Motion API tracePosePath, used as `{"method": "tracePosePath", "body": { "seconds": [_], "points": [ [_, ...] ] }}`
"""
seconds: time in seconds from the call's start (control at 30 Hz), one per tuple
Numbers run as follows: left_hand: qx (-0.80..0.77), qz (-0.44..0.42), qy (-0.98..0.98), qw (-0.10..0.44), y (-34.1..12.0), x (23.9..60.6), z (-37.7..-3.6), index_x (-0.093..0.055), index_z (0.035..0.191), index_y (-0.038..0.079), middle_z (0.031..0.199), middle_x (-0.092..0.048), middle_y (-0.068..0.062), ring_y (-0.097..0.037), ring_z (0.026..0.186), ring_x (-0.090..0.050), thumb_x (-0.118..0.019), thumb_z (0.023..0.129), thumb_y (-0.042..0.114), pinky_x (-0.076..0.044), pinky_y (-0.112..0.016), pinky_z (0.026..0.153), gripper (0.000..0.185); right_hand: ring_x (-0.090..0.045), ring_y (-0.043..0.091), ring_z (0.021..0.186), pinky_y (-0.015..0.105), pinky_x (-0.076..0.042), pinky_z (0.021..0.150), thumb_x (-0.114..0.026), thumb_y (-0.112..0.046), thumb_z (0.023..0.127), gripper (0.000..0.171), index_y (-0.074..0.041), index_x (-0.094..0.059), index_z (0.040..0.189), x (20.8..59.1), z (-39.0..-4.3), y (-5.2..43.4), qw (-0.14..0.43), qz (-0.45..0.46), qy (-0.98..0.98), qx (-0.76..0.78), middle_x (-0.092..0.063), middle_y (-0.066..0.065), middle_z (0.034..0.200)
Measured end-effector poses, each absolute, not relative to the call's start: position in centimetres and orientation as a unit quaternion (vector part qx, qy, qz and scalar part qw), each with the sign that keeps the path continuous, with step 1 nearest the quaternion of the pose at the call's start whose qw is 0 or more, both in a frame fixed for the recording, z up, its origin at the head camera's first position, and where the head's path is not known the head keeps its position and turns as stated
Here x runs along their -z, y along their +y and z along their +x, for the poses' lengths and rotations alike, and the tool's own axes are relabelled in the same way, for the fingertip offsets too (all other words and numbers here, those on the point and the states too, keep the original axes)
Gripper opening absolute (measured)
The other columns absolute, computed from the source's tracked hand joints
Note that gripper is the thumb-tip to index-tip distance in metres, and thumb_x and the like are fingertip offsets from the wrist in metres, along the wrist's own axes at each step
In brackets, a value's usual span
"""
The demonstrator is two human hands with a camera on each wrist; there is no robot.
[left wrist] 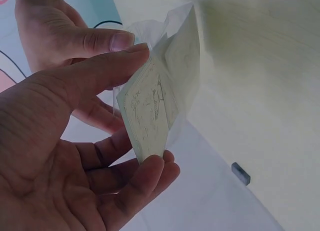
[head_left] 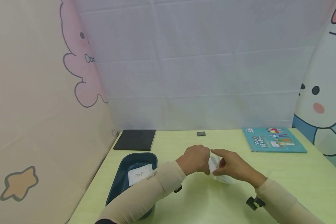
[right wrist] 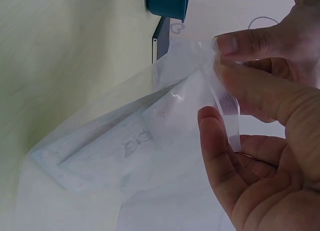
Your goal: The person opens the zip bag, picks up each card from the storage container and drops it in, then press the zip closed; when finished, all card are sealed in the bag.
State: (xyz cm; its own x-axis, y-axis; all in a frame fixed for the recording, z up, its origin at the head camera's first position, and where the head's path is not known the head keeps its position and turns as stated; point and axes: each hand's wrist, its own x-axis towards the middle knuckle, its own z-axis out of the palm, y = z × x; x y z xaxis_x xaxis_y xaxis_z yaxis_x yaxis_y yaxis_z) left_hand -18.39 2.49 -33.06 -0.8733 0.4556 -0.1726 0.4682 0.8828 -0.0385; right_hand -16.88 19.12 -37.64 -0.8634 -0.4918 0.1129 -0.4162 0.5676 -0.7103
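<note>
Over the middle of the table, both hands meet at a clear plastic bag (right wrist: 105,111). My left hand (head_left: 195,159) holds a thin flat white packet (left wrist: 145,111) with a fine line print, thumb on its upper edge and fingers at its lower edge. The packet lies at the mouth of the bag. My right hand (head_left: 236,166) pinches the bag near its opening, thumb and fingers on the film. Inside the bag, other white packets (right wrist: 135,141), one with a butterfly print, show through the plastic. From the head view, the hands cover most of the bag.
Left of the hands stands a dark blue tray (head_left: 118,183) holding white packets (head_left: 140,175), partly behind the left sleeve. A black notebook (head_left: 135,140) lies behind it. At the back are a small dark block (head_left: 201,133) and, to the right, a blue picture book (head_left: 274,140).
</note>
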Motion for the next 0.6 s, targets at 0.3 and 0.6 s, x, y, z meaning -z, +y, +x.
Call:
{"method": "tracePosePath", "body": {
  "seconds": [0.3, 0.6],
  "points": [
    [0.058, 0.259, 0.962, 0.067, 1.3, 33.3, -18.3, -0.062, 0.088, 0.024, 0.086, -0.045, 0.005, -0.012, 0.068, -0.045, -0.076, 0.062, 0.050, -0.041, -0.030, 0.048, 0.039, -0.057, 0.012, 0.068, 0.026, -0.046, 0.057, -0.079, -0.021, 0.067, 0.081, -0.002, -0.039, 0.134, 37.5, -17.0, 19.6, 0.055, -0.229, 0.894, 0.381, -0.060, 0.002, 0.082],
    [0.000, 0.262, 0.963, 0.060, 1.0, 33.3, -18.2, -0.061, 0.085, 0.016, 0.083, -0.045, 0.003, -0.008, 0.060, -0.045, -0.080, 0.061, 0.043, -0.040, -0.024, 0.048, 0.041, -0.057, 0.012, 0.067, 0.026, -0.046, 0.057, -0.079, -0.021, 0.067, 0.080, -0.003, -0.039, 0.134, 37.5, -17.0, 19.4, 0.050, -0.239, 0.888, 0.389, -0.060, 0.000, 0.078]
  ]
}}
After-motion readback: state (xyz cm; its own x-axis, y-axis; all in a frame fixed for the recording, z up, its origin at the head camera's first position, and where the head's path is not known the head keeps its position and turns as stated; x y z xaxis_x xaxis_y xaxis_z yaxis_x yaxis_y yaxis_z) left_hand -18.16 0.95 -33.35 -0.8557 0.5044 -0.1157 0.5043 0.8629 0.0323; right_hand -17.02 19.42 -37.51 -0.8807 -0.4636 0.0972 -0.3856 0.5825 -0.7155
